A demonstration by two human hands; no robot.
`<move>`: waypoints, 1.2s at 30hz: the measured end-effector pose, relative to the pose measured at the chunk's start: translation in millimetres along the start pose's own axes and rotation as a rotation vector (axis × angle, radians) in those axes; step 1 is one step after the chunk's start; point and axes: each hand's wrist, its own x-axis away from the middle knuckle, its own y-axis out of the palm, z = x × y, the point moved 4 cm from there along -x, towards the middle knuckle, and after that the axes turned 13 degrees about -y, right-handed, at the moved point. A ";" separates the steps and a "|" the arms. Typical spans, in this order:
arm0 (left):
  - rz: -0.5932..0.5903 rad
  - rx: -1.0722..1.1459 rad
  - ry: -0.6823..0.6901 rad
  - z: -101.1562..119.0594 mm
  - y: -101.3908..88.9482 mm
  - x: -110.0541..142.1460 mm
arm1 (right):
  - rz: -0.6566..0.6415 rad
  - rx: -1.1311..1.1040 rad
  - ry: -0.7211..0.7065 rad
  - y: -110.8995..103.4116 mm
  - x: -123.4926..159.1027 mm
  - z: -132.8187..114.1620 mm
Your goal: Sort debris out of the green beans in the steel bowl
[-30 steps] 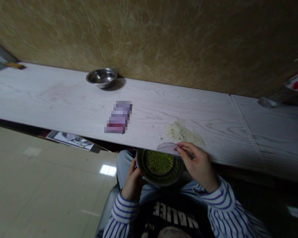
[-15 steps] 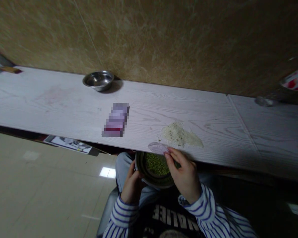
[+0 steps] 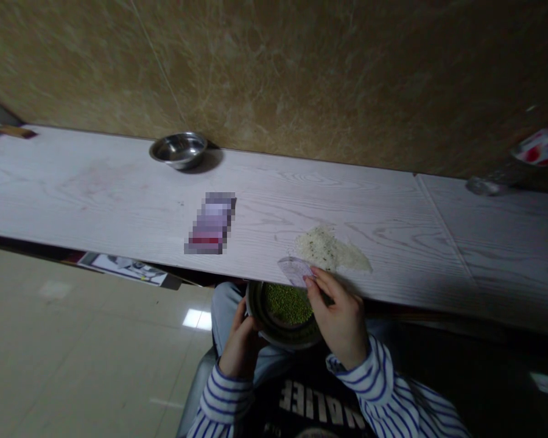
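Observation:
My left hand (image 3: pixel 243 342) grips the rim of a metal bowl (image 3: pixel 254 304) held over my lap, just below the table's front edge. Green mung beans (image 3: pixel 287 303) cover the bowl's bottom. Between the thumb and fingers of my right hand (image 3: pixel 338 313) is a clear plastic protractor (image 3: pixel 295 269), tilted at the table edge above the bowl. Close beyond it on the tabletop lies a pile of white rice-like grains (image 3: pixel 318 244) with dark specks in it.
On the pale wood-grain table (image 3: pixel 256 176) a steel bowl (image 3: pixel 179 151) stands by the wall. A blurred-out flat purple object (image 3: pixel 211 223) lies left of the grains. A clear bottle (image 3: pixel 506 173) with a red label lies at the far right.
My right hand has shifted the protractor slightly to the right and turned it, so it tilts more steeply toward the bowl. My left hand keeps its hold on the bowl.

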 end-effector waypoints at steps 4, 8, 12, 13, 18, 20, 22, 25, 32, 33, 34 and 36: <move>0.010 0.004 0.007 1.1 -0.5 0.0 | 0.002 0.047 -0.010 -2.4 -1.0 1.7; 0.016 -0.005 0.008 1.1 3.0 0.5 | 0.013 0.088 0.000 -12.9 1.8 8.9; 0.001 -0.017 0.007 0.0 7.3 1.2 | 0.026 0.116 0.019 -20.2 3.3 15.1; 0.004 -0.020 0.007 -0.3 7.6 1.2 | 0.029 0.119 0.025 -21.7 3.2 16.6; 0.005 -0.013 0.008 -1.4 7.7 -0.2 | 0.049 0.126 0.055 -29.7 1.7 25.4; -0.008 -0.008 0.008 -1.6 8.0 -0.4 | 0.064 0.115 0.058 -31.3 0.5 27.7; -0.015 -0.007 0.014 -1.4 8.1 -0.1 | 0.073 0.107 0.048 -30.9 -1.5 28.0; -0.020 -0.001 0.019 -1.2 7.8 0.7 | 0.068 0.102 0.018 -27.3 -5.1 25.2; -0.010 0.028 0.014 -0.3 6.9 2.4 | 0.046 0.128 -0.006 -23.9 -7.4 21.8; -0.009 0.026 0.013 0.0 7.2 2.7 | 0.050 0.132 -0.002 -24.4 -7.1 22.7; -0.010 0.019 0.011 0.3 7.6 2.8 | 0.054 0.135 0.003 -24.6 -6.8 23.8; -0.012 -0.004 0.008 0.8 8.4 3.0 | 0.055 0.133 0.015 -24.4 -6.5 25.8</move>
